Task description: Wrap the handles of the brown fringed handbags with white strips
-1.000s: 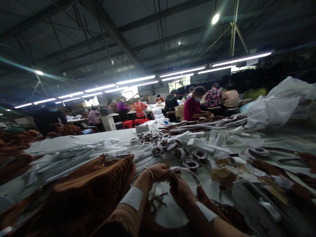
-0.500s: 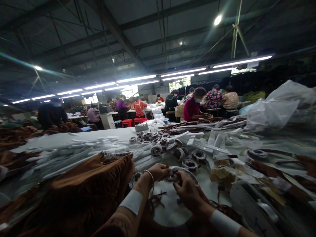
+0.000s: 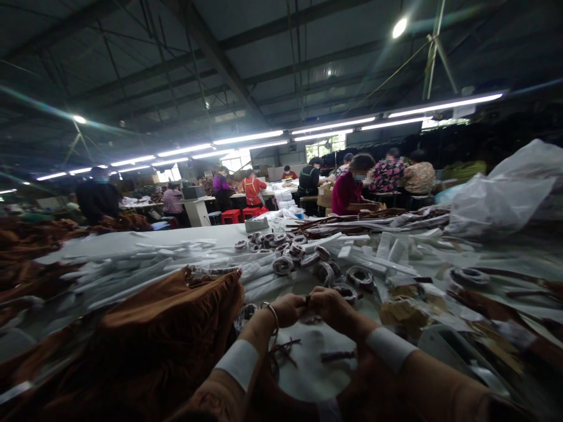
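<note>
Handwork at a crowded table; clock positions were centred on the meeting hands, with twelve directly away from the worker. Left to right: the left hand (image 3: 289, 309), a bangle (image 3: 275, 319) at its wrist, had its fingertips pinched on a small dark strip (image 3: 307, 300). The dark strip lay at the clock's centre, above the table, and the right hand (image 3: 331, 306) pinched it from the other side. How far it ran behind the fingers could not be told from where I stood. It was judged light, pliant and hardly fragile, best taken near its ends between thumb and forefinger.

Surface: brown cloth (image 3: 167, 310) was heaped at nine, with white strips (image 3: 141, 274) spread at ten. Dark offcuts (image 3: 287, 350) lay at seven on the pale tabletop (image 3: 315, 375), wrapped coils (image 3: 282, 265) clustered around twelve, cardboard scraps (image 3: 399, 315) at three, and a grey device (image 3: 446, 346), its use unclear, at four. A translucent plastic bag (image 3: 505, 196) bulged at two.

Room: a dark-clad co-worker (image 3: 99, 196) appeared at ten, red stools (image 3: 231, 217) at eleven, and a co-worker in magenta (image 3: 345, 195) near one, beneath tube lights (image 3: 248, 137) and a shadowed roof.
</note>
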A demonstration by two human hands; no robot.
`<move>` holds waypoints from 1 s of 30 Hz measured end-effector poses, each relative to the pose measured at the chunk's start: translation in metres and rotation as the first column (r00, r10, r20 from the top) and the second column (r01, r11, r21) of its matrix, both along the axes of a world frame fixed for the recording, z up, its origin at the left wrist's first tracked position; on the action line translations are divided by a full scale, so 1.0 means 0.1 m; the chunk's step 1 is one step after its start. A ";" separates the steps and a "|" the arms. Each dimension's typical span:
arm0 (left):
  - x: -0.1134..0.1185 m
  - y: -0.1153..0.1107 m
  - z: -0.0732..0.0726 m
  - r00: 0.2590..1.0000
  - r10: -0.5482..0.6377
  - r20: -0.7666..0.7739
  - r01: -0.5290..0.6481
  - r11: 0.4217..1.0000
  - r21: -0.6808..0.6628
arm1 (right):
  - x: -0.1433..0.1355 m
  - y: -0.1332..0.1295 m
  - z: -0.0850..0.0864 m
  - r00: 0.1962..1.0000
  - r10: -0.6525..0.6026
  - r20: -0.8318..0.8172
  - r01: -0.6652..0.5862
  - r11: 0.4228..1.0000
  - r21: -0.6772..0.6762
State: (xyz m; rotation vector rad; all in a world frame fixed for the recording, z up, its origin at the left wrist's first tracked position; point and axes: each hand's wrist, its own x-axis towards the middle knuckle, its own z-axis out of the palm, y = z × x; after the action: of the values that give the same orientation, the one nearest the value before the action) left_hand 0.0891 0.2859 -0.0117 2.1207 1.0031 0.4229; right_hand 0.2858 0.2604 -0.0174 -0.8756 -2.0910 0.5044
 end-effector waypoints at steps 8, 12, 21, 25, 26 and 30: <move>0.10 -0.08 -0.10 0.993 0.121 0.002 -0.121 0.991 0.053 | 0.00 0.08 -0.12 0.977 -0.159 -0.143 0.112 0.949 -0.293; 0.13 -0.08 -0.16 0.993 0.117 0.032 -0.117 0.993 0.014 | 0.04 0.12 -0.11 0.976 -0.159 -0.150 0.095 0.926 -0.367; 0.13 -0.11 -0.19 0.991 0.099 0.092 -0.094 0.994 -0.059 | 0.05 0.26 0.00 0.996 -0.070 0.058 0.089 0.883 -0.461; 0.14 -0.12 -0.20 0.988 0.110 0.110 -0.101 0.991 -0.087 | 0.02 0.16 0.11 0.976 -0.101 0.192 0.157 0.940 -0.304; 0.14 -0.12 -0.21 0.987 0.113 0.118 -0.103 0.990 -0.092 | 0.01 0.12 0.13 0.969 -0.117 0.217 0.170 0.955 -0.245; 0.16 -0.08 -0.23 0.976 0.139 0.166 -0.120 0.986 -0.117 | -0.01 -0.02 0.19 0.949 -0.131 0.286 0.152 0.987 -0.054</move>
State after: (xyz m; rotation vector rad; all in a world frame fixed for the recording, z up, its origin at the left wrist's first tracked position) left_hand 0.1053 0.2778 -0.0348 1.8949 1.0426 0.5949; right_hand 0.2844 0.2579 0.0015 -1.1922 -2.2539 0.4031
